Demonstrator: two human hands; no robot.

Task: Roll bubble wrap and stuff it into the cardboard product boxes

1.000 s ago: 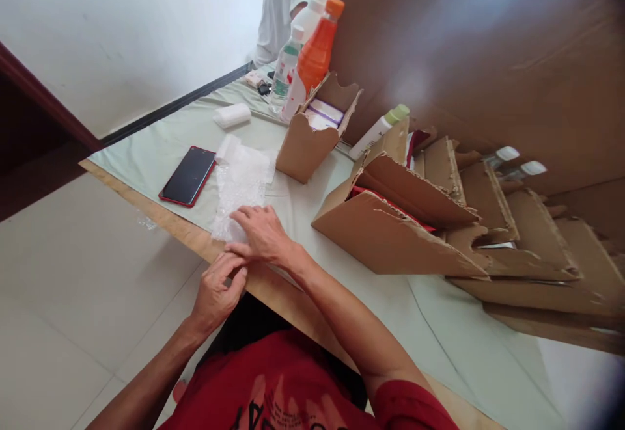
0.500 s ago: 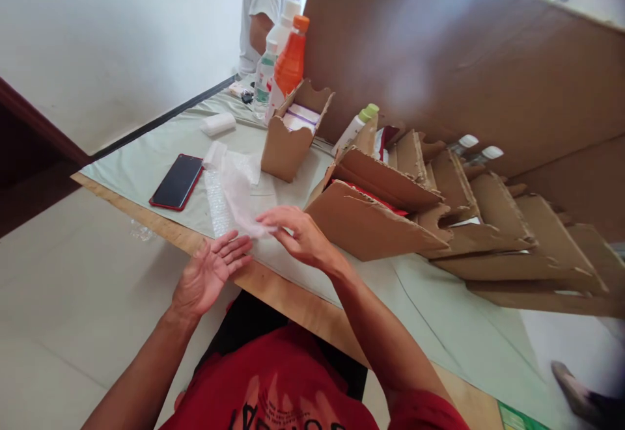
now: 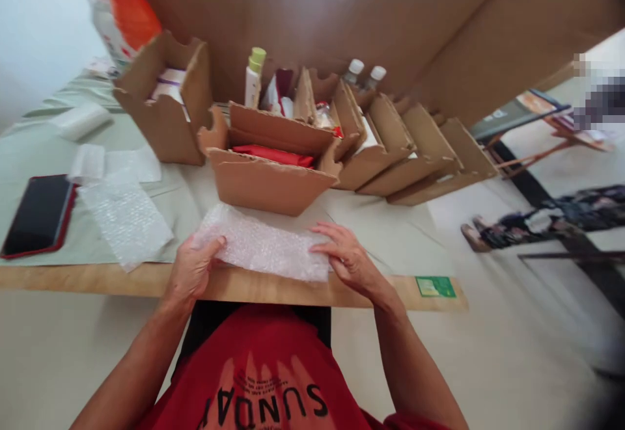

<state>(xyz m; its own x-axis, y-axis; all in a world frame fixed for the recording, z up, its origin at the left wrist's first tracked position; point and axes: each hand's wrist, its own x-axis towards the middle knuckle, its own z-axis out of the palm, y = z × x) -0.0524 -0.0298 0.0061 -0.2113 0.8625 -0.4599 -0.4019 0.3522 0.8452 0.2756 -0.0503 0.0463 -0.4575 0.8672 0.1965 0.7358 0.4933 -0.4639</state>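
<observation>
Bubble wrap sheet (image 3: pixel 266 248) lies flat at the near edge of the table (image 3: pixel 390 235), pinned at both ends. The left hand (image 3: pixel 193 270) has its thumb pressed on the sheet's left corner, the other fingers curled under the edge out of sight, so I cannot tell how they sit. The right hand (image 3: pixel 349 261) rests on the right end with its fingers spread and flat on the plastic.

Just behind the sheet stands an open cardboard box (image 3: pixel 266 179) with a red packet (image 3: pixel 273 155) inside. Left of the sheet lies a second piece of bubble wrap (image 3: pixel 127 218), and farther left a dark phone (image 3: pixel 36 212) in a red case. Behind the box, more cardboard compartments hold a white bottle with a green cap (image 3: pixel 254 79) and two white-capped bottles (image 3: pixel 364 73).

The sheet partly overhangs the wooden table edge; as I judge it, if either hand lifts it could slide off toward the lap, being so light and slick. The second piece might also get dragged along.

The red shirt (image 3: pixel 263 378) reads "SUNDAY", upside down from here. A small green label (image 3: pixel 434 286) on the table edge, right of the sheet, is too blurred to read.
</observation>
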